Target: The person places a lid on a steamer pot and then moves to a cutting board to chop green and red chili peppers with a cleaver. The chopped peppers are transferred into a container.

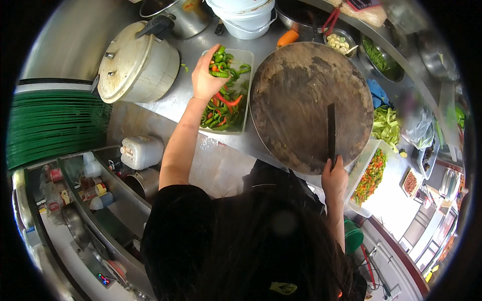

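Observation:
My left hand (209, 77) grips a bunch of green chili peppers (221, 62) over a clear plastic tub (246, 109). More whole green and red peppers (222, 113) lie in that tub. In my right hand (334, 178) is the handle of a knife, probably a cleaver (331, 128), its dark blade seen edge-on above a round wooden chopping block (297, 105). Right of the block, a second plastic tub (354, 192) holds chopped red and green peppers (371, 178).
A pressure cooker (139, 64) stands at the left, with a white lidded bucket (243, 17) at the back. A carrot (288, 38) and a bowl of garlic cloves (339, 43) sit behind the block. Leafy greens (385, 126) lie to its right. Shelves (120, 210) stand behind me at left.

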The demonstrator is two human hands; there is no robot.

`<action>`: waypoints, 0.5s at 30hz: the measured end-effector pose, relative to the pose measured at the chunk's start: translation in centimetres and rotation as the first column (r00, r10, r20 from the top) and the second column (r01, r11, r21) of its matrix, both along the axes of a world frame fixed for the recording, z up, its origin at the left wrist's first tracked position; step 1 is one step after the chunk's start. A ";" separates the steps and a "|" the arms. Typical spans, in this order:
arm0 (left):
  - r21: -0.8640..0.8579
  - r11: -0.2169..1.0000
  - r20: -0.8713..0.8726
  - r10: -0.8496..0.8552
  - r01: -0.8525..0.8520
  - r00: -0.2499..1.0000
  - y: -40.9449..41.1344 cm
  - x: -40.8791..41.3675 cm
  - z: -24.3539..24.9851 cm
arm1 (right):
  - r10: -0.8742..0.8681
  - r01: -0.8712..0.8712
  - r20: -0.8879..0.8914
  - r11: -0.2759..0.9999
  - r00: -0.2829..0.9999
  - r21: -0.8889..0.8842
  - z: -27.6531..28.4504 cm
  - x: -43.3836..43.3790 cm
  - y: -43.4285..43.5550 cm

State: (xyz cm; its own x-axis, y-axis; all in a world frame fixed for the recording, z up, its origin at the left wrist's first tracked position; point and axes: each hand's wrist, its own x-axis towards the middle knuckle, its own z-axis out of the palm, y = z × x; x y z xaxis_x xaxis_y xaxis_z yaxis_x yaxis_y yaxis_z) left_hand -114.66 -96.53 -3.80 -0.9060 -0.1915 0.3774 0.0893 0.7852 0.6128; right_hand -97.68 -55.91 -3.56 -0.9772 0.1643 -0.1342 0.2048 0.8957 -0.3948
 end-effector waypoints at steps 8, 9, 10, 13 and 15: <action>0.198 0.976 -0.114 -0.069 0.091 0.991 -1.8 -0.2 2.2 | 0.009 -0.008 0.033 1.000 0.999 -0.030 0.8 -0.1 0.2; 0.251 0.962 -0.118 -0.081 0.108 0.990 -2.1 -0.2 2.5 | 0.013 -0.012 0.021 1.000 1.000 -0.023 0.9 -0.1 0.1; 0.205 0.973 -0.137 -0.081 0.109 0.987 -2.2 -0.1 2.9 | 0.016 -0.016 0.010 1.000 1.000 -0.016 0.9 -0.2 0.1; 0.274 0.951 -0.122 -0.112 0.141 0.986 -1.9 0.5 4.3 | 0.031 -0.030 0.013 0.998 0.999 -0.046 0.7 -0.1 0.4; 0.288 0.940 -0.106 -0.158 0.182 0.982 -1.2 0.7 5.3 | 0.019 -0.019 0.010 0.999 1.000 -0.036 0.7 -0.1 0.5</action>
